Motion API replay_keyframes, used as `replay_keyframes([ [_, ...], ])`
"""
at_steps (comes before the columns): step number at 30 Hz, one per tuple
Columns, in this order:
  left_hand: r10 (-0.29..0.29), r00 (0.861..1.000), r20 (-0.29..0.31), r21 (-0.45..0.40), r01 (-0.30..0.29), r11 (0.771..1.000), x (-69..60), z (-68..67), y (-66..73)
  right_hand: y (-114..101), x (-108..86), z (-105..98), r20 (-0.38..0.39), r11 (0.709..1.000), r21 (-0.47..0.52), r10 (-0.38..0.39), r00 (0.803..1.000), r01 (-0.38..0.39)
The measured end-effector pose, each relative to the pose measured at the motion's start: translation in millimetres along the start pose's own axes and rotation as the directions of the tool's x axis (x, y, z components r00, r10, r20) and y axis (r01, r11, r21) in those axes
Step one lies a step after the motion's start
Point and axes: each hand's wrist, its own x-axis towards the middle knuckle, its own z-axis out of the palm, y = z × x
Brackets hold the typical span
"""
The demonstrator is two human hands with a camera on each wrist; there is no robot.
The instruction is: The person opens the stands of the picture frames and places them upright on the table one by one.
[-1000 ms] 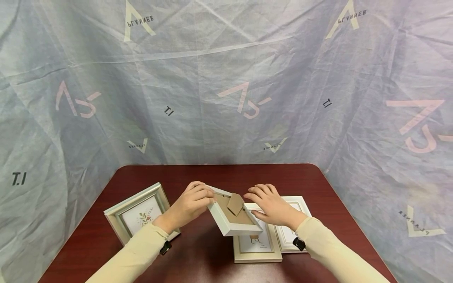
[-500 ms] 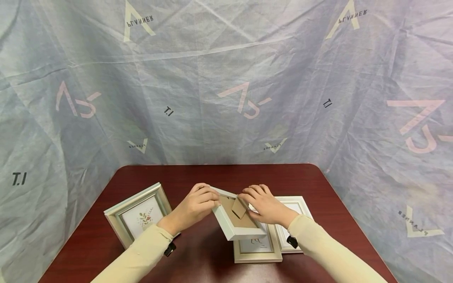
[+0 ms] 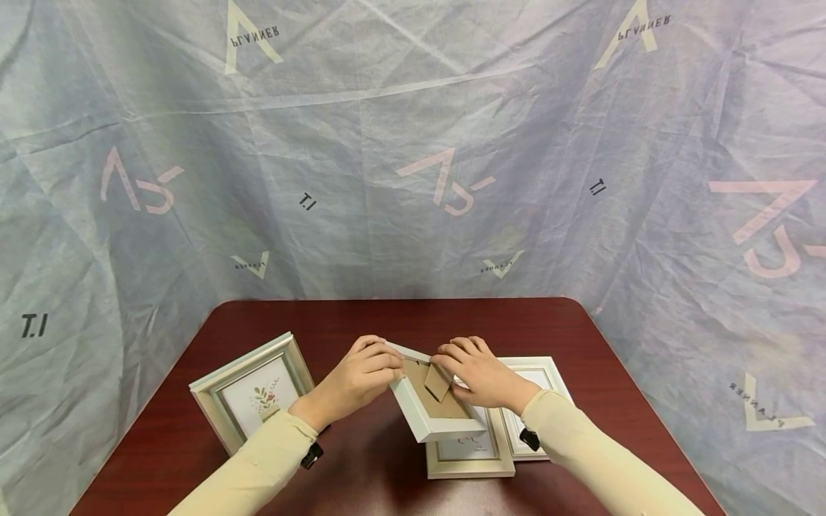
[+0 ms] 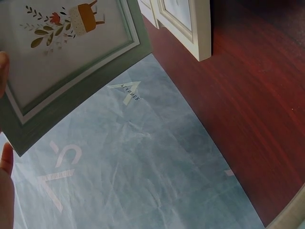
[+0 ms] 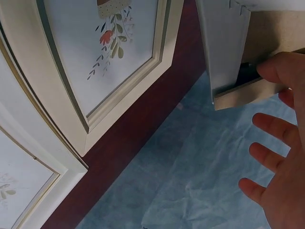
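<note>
Holds up a picture frame point(image 3: 439, 410), back side up and tilted, over the middle of the dark red, glossy tabletop point(image 3: 368, 459). Has smooth, squared white sides round a matt brown backing board point(image 3: 416, 373), and bears an angular brown flap point(image 3: 438, 383), standing off the board beside a dark gap in the right wrist view. Shows, in the left wrist view, a grey-green moulded face with a pale inner lip and a print point(image 4: 62, 28) of leaves, a red flower and an orange pot. Grips the picture frame's upper left edge with the curled fingers of the left hand point(image 3: 361, 373); pinches the flap between thumb and finger of the right hand point(image 3: 480, 376), with the other fingers spread apart. Left of the picture frame, shows a propped champagne frame point(image 3: 261, 394), partly hidden by a cream sleeve point(image 3: 245, 466). Just below and to the right of it, shows a cream frame point(image 3: 471, 469), overlapped at the top; farther right, a white frame point(image 3: 551, 373), partly behind the right hand. Beyond it, hangs in creases as grey-blue printed cloth point(image 3: 413, 215). Compared with a second ago, now pinches the formerly untouched flap, and sits slightly farther right.
</note>
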Motion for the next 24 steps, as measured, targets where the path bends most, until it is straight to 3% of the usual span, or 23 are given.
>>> replay_keyframes([
  [10, -0.011, 1.000, 0.024, 0.022, 0.010, 1.000, -3.2, -0.8, 1.2, 6.1, 0.4, -2.9, -0.079, 0.998, -0.045, -0.038, 0.996, 0.035],
  [24, -0.020, 0.999, 0.044, 0.037, 0.018, 0.999, -9.0, 0.2, 0.6, 11.1, -2.4, -17.5, -0.098, 0.999, -0.023, 0.020, 0.995, -0.022],
])
